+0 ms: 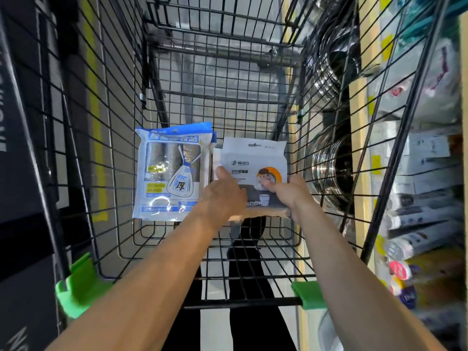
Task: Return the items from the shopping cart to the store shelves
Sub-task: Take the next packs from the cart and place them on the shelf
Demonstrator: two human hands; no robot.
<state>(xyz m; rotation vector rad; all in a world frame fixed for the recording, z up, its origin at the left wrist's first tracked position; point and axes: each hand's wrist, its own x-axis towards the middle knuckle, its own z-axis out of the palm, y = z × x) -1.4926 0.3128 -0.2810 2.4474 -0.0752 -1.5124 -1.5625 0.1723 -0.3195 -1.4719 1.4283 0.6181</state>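
Observation:
Both my arms reach down into a black wire shopping cart [228, 79]. A white and grey pack of bin bags [253, 158] lies at the cart's near right. My left hand [222, 196] grips its left edge, and my right hand [291, 191] grips its right edge with the thumb on top. To the left of it lies a blue and white pack of rubbish bags [172, 171], flat on the cart floor, touched by neither hand. A second white pack edge shows between the two.
Store shelves [428, 158] with boxed and bagged goods run along the right, with stacked steel bowls [329, 168] behind the cart wire. Dark boxes [22, 148] stand on the left. Green corner pieces [76, 285] cap the cart's handle bar.

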